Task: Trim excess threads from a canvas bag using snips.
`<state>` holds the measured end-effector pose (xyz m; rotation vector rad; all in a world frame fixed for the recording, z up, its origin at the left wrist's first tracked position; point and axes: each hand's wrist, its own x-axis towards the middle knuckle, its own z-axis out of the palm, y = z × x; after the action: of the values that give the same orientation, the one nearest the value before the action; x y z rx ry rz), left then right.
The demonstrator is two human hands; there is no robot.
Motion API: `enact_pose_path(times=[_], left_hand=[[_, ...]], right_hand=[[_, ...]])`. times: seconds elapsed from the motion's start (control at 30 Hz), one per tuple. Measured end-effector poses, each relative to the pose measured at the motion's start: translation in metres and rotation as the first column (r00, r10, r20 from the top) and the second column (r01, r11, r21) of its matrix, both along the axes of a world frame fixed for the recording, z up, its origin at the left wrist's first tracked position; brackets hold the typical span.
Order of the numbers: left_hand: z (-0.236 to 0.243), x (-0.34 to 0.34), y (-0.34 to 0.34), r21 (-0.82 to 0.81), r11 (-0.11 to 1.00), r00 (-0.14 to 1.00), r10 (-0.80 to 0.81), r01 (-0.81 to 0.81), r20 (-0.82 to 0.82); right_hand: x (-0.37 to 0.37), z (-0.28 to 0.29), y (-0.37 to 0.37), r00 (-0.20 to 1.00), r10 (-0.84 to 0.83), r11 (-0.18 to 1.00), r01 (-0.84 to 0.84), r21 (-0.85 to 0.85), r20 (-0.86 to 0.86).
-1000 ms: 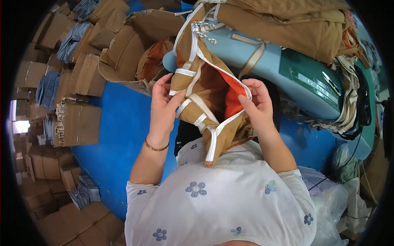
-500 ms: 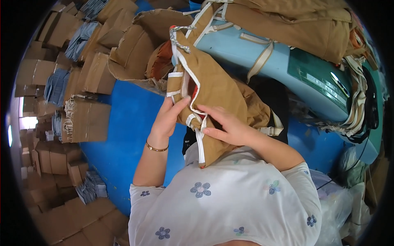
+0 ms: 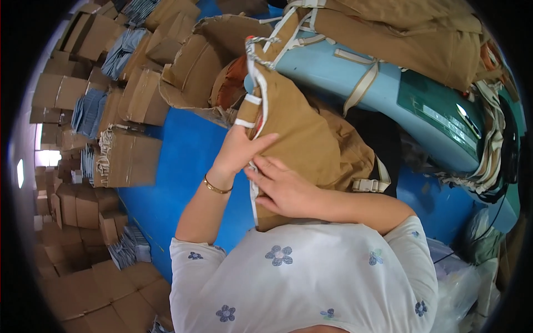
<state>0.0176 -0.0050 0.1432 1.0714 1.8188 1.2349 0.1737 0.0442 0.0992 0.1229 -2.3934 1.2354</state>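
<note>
A tan canvas bag (image 3: 311,133) with white binding along its edge lies across my lap, its upper end beside the table. My left hand (image 3: 240,150) is closed on the bag's left edge, thumb on top and the other fingers hidden behind the cloth. Just below it, my right hand (image 3: 286,188) pinches the white-bound edge between thumb and fingertips. A twisted cord (image 3: 256,54) hangs at the bag's top corner. On its right side are a pale strap and buckle (image 3: 373,185). Little of the red lining shows near my left hand.
A light blue machine table (image 3: 333,72) with a dark green panel (image 3: 438,108) stands ahead to the right, with more tan cloth (image 3: 405,33) on it. An open carton (image 3: 194,61) holds orange-brown cloth. Cartons (image 3: 133,158) and grey-blue bundles (image 3: 89,114) are stacked at left on the blue floor (image 3: 189,150).
My right hand has moved left onto the bag's bound edge, close under my left hand. The bag's opening has been folded over, so less red lining shows.
</note>
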Motion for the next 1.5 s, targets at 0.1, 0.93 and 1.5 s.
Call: enact_pose_path(times=[0.1,0.93,1.5], left_hand=[[-0.014,-0.014,-0.014,-0.033,0.975,0.975,0.222,-0.222,0.005],[0.322,-0.229,-0.078,0.282,0.859,0.197,0.393,-0.426,-0.898],[0.202,-0.307,0.059,0.066,0.959,0.41,0.18,-0.277,-0.894]], right_hand=[[-0.002,0.0,0.003,0.981,0.158,0.987,-0.154,0.042,-0.112],[0.111,-0.114,0.173,0.838,-0.408,0.744,0.535,-0.4,0.362],[0.144,-0.136,0.169,0.65,-0.507,0.613,0.734,-0.293,0.567]])
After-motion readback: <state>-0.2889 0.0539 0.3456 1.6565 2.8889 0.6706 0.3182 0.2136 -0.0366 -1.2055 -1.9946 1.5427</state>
